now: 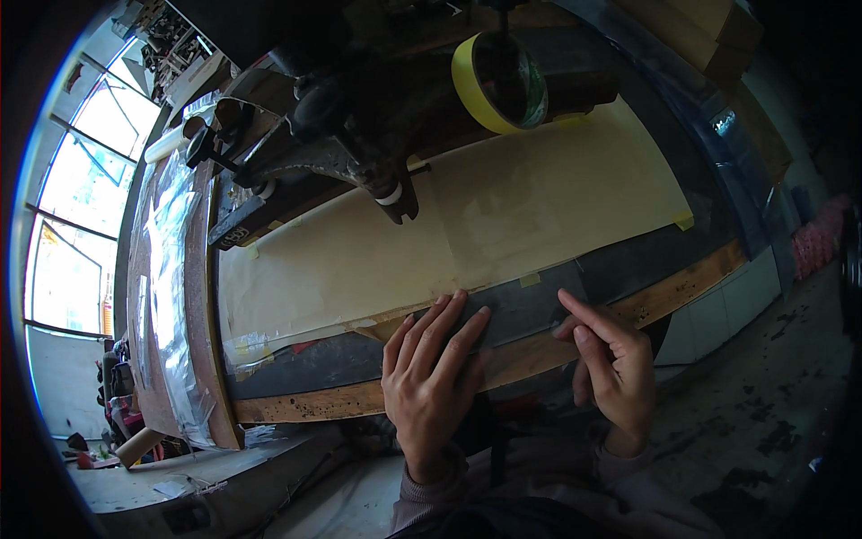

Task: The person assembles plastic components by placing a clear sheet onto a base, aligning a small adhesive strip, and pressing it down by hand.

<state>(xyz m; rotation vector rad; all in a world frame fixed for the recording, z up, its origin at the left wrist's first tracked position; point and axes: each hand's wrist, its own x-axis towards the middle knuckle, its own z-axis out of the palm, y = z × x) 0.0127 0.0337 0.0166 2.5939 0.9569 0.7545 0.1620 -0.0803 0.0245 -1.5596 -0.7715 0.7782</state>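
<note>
My left hand (431,359) lies spread, palm down, with its fingertips on the near edge of a long cream paper sheet (557,189) and a clear plastic piece (530,310). The plastic piece overlaps the black board (314,364) and hangs toward the wooden front edge. To its right, my right hand (618,373) hovers near the edge. Its index finger is stretched out, apart from the thumb, and the other fingers are loosely bent; I see nothing between them. Small yellow tape tabs (530,280) sit along the paper's border.
A black metal machine part with a forked tip (400,207) hangs over the paper. A yellow tape roll (467,85) hangs behind. A wooden strip (305,404) borders the front. At left stands a board covered with plastic film (171,296), near bright windows (81,207).
</note>
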